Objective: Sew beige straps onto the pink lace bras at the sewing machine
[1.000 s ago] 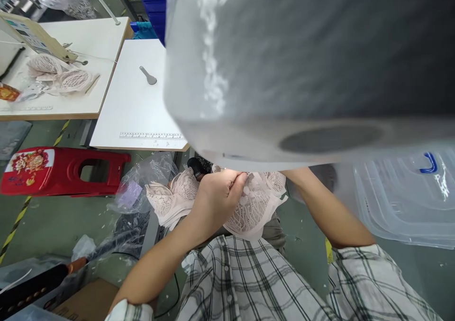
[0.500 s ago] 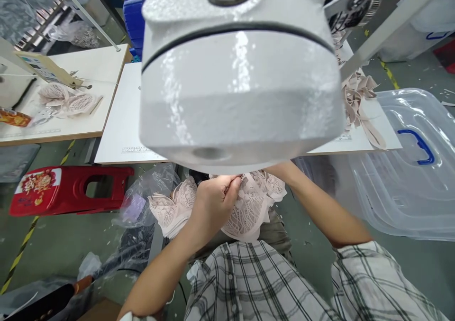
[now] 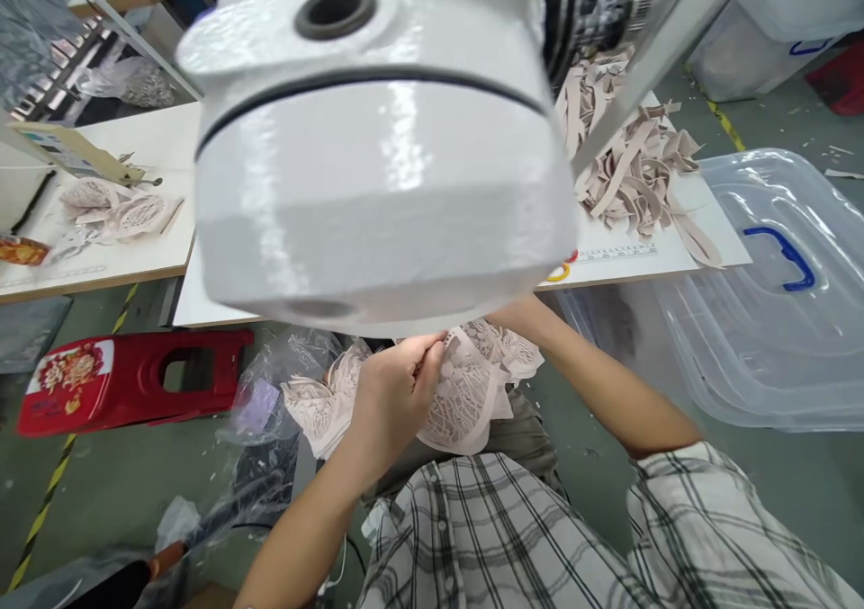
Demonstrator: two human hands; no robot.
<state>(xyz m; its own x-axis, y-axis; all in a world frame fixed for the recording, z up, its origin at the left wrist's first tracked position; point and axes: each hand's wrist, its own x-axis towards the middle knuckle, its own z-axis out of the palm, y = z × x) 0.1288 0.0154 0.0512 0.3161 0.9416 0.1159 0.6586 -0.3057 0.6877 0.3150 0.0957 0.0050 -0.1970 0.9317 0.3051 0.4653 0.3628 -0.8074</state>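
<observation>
Noted left hand (image 3: 395, 393) low at centre of the head view, fingers (image 3: 425, 362) curled closed and pinching the upper edge of a pale pink openwork lace garment piece (image 3: 465, 402). Located that lace piece over the lap, just below the front edge of the white flat surface (image 3: 621, 263) and directly under the large glossy white sewing machine head (image 3: 378, 159), touching the left hand and draped down toward the grey-and-white plaid shirt (image 3: 486, 537). Logged more pale pink lace pieces (image 3: 314, 407) bunched just left of the hand, partly against a crumpled clear plastic bag (image 3: 270, 384). Traced right forearm (image 3: 607, 389) from the plaid sleeve up to the machine head; lost the right hand behind that head, so cannot tell the state of its fingers, open or closed. Recorded on the surface, right of the machine, a loose heap of beige fabric strips (image 3: 627, 159), and near the front edge a small yellow ring (image 3: 559, 273). Marked a clear plastic storage-box lid with a blue handle (image 3: 776, 321) low at right, a red plastic stool with a flower print (image 3: 128, 380) on the floor at left, and a second light surface (image 3: 168, 141) beyond it carrying further lace pieces (image 3: 114, 209)
</observation>
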